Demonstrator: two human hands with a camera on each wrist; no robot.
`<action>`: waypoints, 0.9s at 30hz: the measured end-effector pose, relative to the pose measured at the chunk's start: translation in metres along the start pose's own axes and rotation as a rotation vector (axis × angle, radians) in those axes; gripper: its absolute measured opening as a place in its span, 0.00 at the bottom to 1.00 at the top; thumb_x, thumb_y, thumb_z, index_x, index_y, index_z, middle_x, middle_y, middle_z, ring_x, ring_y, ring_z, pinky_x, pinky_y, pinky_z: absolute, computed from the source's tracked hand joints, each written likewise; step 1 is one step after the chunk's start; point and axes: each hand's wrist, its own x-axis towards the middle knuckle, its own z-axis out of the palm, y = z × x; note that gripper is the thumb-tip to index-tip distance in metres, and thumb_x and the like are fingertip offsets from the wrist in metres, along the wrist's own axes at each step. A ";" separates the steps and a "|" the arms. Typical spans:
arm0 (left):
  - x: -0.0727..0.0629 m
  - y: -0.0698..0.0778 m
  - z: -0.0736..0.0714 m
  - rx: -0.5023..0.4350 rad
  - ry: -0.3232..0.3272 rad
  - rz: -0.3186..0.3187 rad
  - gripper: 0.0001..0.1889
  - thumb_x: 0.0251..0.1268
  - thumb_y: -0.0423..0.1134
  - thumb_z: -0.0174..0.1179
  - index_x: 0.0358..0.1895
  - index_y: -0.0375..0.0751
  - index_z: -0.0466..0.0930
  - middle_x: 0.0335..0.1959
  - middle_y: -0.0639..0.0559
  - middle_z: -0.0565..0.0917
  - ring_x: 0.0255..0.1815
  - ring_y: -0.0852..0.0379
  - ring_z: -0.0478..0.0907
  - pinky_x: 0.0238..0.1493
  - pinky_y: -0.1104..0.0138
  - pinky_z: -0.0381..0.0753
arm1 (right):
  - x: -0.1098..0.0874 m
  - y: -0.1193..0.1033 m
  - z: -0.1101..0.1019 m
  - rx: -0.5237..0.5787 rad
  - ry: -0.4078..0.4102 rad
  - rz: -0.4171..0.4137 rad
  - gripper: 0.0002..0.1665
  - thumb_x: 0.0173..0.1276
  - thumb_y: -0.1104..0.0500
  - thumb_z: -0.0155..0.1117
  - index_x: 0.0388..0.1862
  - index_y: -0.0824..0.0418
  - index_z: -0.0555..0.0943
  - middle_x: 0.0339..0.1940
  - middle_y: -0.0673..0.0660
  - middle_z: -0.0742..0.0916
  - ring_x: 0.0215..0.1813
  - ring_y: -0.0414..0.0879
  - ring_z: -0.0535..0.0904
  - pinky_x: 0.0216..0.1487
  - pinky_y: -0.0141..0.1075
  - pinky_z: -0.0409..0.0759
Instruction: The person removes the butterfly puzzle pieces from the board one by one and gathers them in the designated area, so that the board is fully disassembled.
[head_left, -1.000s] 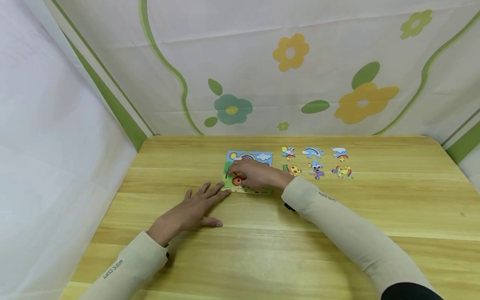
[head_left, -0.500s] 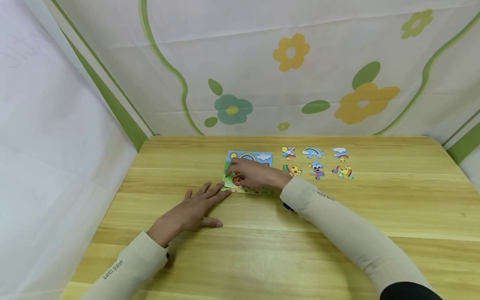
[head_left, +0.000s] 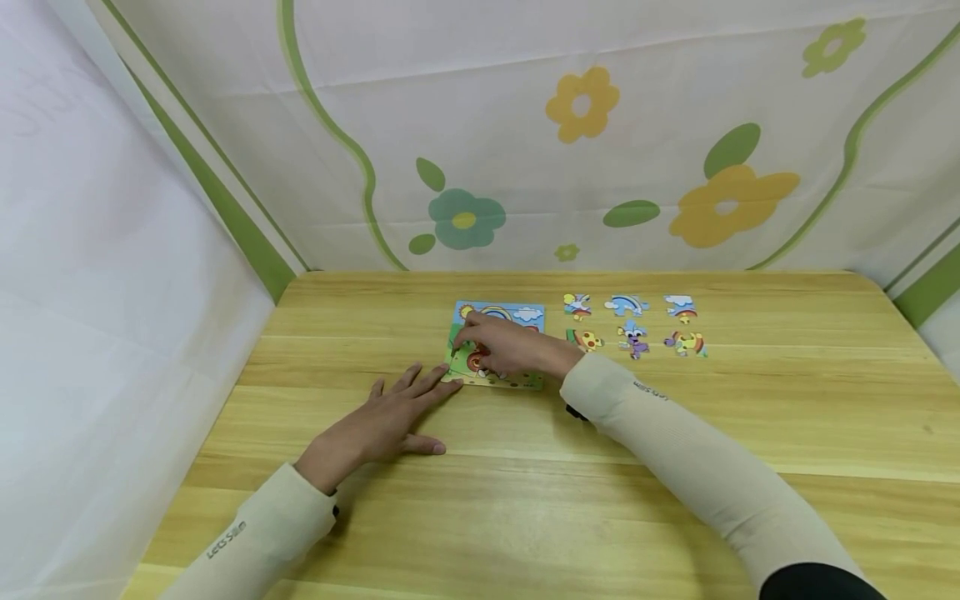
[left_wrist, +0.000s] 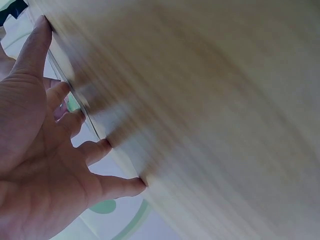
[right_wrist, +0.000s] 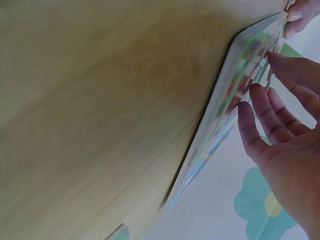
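A colourful cartoon puzzle board [head_left: 529, 314] with a sun, rainbow and cloud lies on the wooden table. Over its left part, my right hand [head_left: 508, 343] pinches a green puzzle piece with a red spiral shell [head_left: 473, 361] at the board's lower left. The right wrist view shows the thin edge of the piece [right_wrist: 270, 78] between thumb and fingers, close above the board. My left hand [head_left: 384, 423] rests with fingers spread, two fingertips right at the board's lower left corner and the others on the table. The right hand covers the board's middle.
Right of the board, several loose puzzle pieces lie in two rows, among them a rainbow piece [head_left: 626, 305], a purple character piece [head_left: 633, 340] and a yellow piece [head_left: 686, 342]. A flower-printed white curtain [head_left: 517, 167] stands behind the table [head_left: 510, 500].
My right fingers shift slightly, and the snail-shell piece turns a little, its lower left edge settling nearer the board's border. The left hand stays in place.
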 end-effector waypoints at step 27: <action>-0.001 0.000 0.001 -0.004 -0.001 0.001 0.46 0.69 0.60 0.66 0.86 0.61 0.52 0.89 0.49 0.48 0.87 0.32 0.44 0.71 0.20 0.50 | -0.006 0.001 -0.004 0.025 0.043 -0.011 0.21 0.78 0.68 0.61 0.66 0.57 0.83 0.58 0.59 0.81 0.45 0.48 0.77 0.49 0.39 0.77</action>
